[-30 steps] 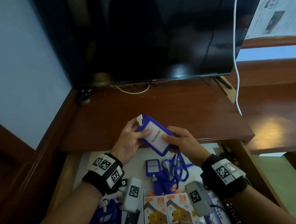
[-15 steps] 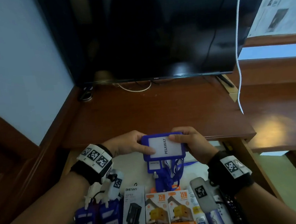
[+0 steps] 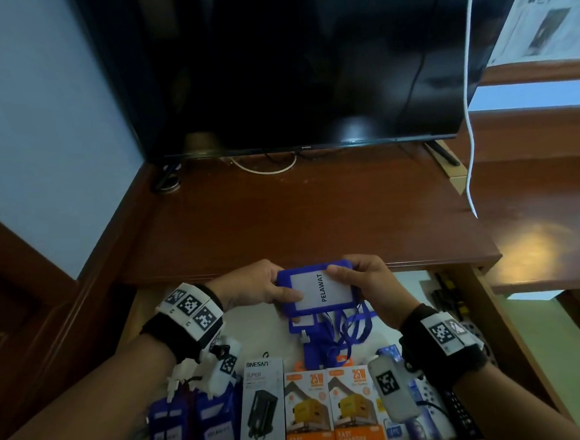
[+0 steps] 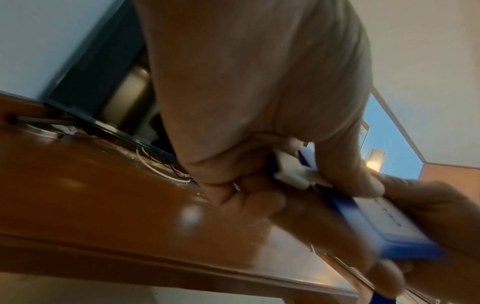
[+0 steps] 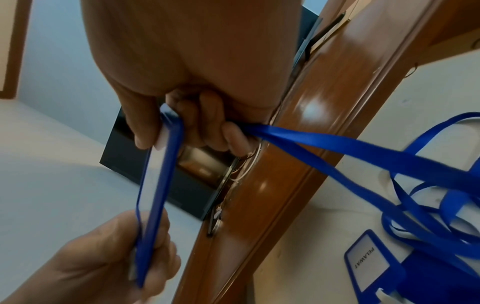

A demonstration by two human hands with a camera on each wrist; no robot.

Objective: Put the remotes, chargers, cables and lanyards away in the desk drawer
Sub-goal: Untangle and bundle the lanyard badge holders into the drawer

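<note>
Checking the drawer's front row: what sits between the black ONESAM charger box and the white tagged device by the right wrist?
Head view: two orange 25W fast charger boxes side by side between the ONESAM box and the white device.

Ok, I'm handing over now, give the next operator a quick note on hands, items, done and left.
Left hand and right hand both grip the blue PELAWAT badge holder, held flat above the back of the open drawer; its blue strap trails from the right hand's fingers down into the drawer.
Done: already in the drawer are other badge holders, charger boxes and a black remote.
Left: lay this badge holder in. The desk top shows only the TV.
</note>
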